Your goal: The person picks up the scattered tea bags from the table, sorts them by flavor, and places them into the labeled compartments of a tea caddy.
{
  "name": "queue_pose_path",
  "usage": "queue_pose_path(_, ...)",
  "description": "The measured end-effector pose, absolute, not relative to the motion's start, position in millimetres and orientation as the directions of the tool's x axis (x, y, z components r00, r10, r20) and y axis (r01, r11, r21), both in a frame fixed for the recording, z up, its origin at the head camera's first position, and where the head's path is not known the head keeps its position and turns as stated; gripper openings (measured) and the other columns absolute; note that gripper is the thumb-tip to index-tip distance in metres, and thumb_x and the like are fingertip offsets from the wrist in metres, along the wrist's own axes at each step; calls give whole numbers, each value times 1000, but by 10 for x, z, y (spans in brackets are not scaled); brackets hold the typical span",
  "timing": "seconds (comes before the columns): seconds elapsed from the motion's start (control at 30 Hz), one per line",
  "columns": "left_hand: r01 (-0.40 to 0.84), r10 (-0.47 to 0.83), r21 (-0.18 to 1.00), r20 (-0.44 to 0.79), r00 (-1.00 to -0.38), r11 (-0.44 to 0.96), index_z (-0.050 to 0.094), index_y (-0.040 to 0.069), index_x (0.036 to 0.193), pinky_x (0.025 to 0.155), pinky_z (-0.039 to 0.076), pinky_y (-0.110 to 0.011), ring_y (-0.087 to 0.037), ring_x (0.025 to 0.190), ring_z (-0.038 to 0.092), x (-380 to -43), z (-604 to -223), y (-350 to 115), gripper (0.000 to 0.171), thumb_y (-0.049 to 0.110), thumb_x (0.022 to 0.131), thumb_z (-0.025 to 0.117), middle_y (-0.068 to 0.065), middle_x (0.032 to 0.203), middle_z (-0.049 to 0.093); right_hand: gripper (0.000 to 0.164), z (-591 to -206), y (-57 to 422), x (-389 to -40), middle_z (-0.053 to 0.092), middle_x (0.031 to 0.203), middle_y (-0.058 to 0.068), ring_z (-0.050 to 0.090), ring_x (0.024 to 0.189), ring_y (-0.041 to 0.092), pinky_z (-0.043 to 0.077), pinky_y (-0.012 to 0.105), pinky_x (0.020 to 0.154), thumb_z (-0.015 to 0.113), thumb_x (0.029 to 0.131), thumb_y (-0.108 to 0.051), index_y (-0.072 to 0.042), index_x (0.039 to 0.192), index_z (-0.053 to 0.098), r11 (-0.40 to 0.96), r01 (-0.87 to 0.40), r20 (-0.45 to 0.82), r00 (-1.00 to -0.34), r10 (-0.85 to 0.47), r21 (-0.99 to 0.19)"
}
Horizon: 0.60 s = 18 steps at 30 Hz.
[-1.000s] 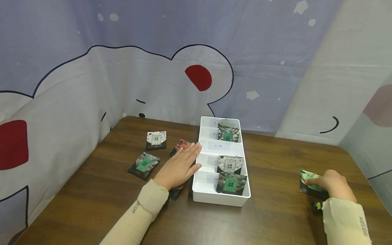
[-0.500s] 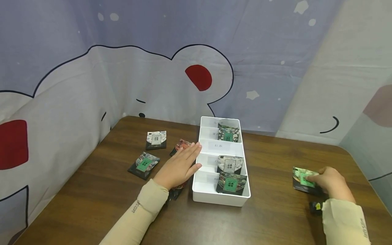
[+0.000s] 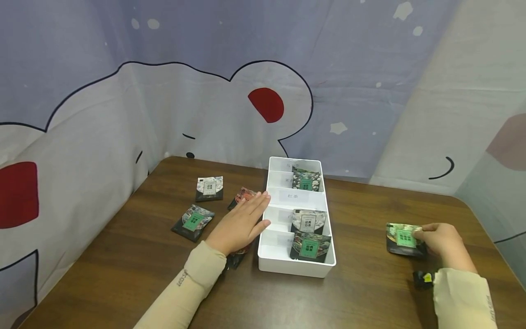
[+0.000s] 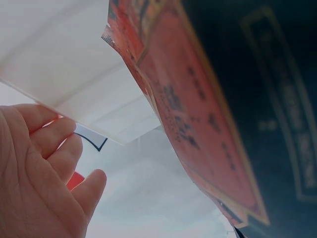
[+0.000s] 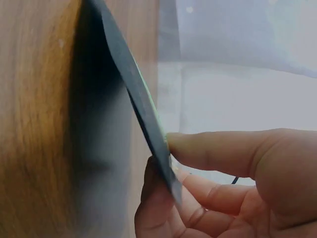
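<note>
Okay, looks like pickup stage: pinching a green-labelled packet (image 3: 402, 240) with the right hand (image 3: 444, 242), right side of the surface (image 3: 365, 292). Relaxed left hand (image 3: 238, 225) beside the white tray (image 3: 293, 267). Probably calls for carrying left next.

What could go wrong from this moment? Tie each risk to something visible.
The right hand pinches the green-labelled packet near one edge, so it might swing or slip if carried.

The dark packet with a yellow mark lies close to the right sleeve, which could brush it.

The left hand is against or just beside the rim of the white box; a push there might shift it.
</note>
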<state>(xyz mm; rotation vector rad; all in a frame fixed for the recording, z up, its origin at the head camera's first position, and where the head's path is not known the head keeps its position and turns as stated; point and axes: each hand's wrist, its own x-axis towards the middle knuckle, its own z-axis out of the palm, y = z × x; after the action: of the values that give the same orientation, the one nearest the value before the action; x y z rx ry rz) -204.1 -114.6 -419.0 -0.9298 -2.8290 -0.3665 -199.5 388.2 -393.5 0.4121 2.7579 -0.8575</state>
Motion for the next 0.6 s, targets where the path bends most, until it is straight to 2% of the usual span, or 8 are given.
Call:
queue_pose_path(0.07, 599, 565, 188, 208, -799, 778, 27, 4, 160, 125, 19, -47, -25, 154, 22, -2036, -4184, -1143, 66, 44, 109, 38, -9, 166, 26, 61, -3938, 3884, -1993, 56, 115, 38, 59, 92, 39, 54, 46, 73, 58, 100, -29, 22, 132, 48, 770, 341, -298, -932, 204, -540)
queue_pose_path(0.13, 598, 564, 188, 205, -800, 779, 27, 4, 160, 125, 19, -46, -25, 154, 22, -2034, -4181, -1141, 66, 44, 109, 38, -9, 166, 26, 63, -3940, 3883, -1994, 49, 129, 42, 55, 107, 50, 53, 55, 82, 56, 101, -33, 20, 134, 47, 753, 347, -303, -931, 205, -558)
queue_pose_path(0.23, 599, 565, 189, 206, -799, 778, 27, 4, 160, 125, 20, -46, -25, 154, 22, -2030, -4180, -1141, 66, 44, 109, 39, -9, 166, 26, 65, -3947, 3874, -2000, 41, 140, 43, 48, 120, 54, 50, 60, 89, 54, 102, -37, 18, 136, 47, 719, 351, -297, -932, 208, -600)
queue_pose_path(0.33, 598, 564, 184, 207, -799, 780, 27, 5, 160, 125, 20, -46, -25, 154, 22, -2028, -4177, -1141, 65, 44, 109, 39, -9, 166, 26, 64, -3960, 3840, -2011, 44, 140, 39, 56, 110, 43, 54, 47, 82, 55, 103, -38, 15, 138, 48, 665, 363, -287, -931, 227, -652)
queue_pose_path(0.4, 600, 565, 182, 211, -798, 779, 27, 4, 160, 125, 20, -46, -25, 154, 22, -2027, -4176, -1144, 65, 43, 109, 39, -9, 166, 26, 62, -3974, 3808, -2021, 51, 131, 34, 59, 98, 31, 55, 39, 74, 56, 103, -37, 12, 139, 48, 615, 379, -289, -925, 246, -691)
queue_pose_path(0.47, 598, 564, 181, 211, -799, 780, 27, 5, 160, 125, 19, -45, -24, 154, 22, -2028, -4177, -1145, 65, 44, 109, 39, -9, 166, 26, 60, -3987, 3772, -2030, 57, 120, 23, 58, 87, 19, 55, 33, 68, 57, 103, -35, 10, 141, 48, 559, 395, -295, -918, 264, -729)
queue_pose_path(0.6, 598, 563, 184, 211, -799, 780, 27, 5, 160, 126, 17, -43, -24, 154, 21, -2034, -4184, -1146, 65, 44, 109, 39, -8, 166, 26, 54, -4009, 3711, -2055, 59, 102, 2, 57, 74, 8, 58, 27, 64, 58, 103, -28, 10, 140, 49, 484, 380, -267, -920, 287, -788)
